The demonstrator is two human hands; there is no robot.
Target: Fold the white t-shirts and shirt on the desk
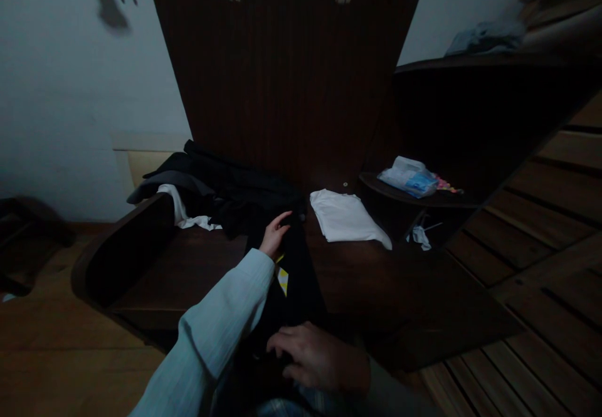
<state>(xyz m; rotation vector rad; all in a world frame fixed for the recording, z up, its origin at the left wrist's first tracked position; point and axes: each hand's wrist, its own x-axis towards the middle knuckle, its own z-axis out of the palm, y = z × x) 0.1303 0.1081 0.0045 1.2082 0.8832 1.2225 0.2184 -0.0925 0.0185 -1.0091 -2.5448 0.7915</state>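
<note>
A long black garment (301,279) with a small yellow-and-white tag lies stretched along the dark wooden surface (188,273) towards me. My left hand (274,235), in a pale blue sleeve, reaches forward and rests flat on the garment's far end, fingers stretched and thumb apart. My right hand (316,355) lies on the near end of the garment close to my body, its fingers spread and slightly bent, pressing on the cloth.
A folded white cloth (345,216) lies right of the garment. A heap of dark and white clothes (211,188) sits behind on the left. A plastic packet (408,176) rests on a small shelf to the right. A dark wooden panel (286,72) stands behind.
</note>
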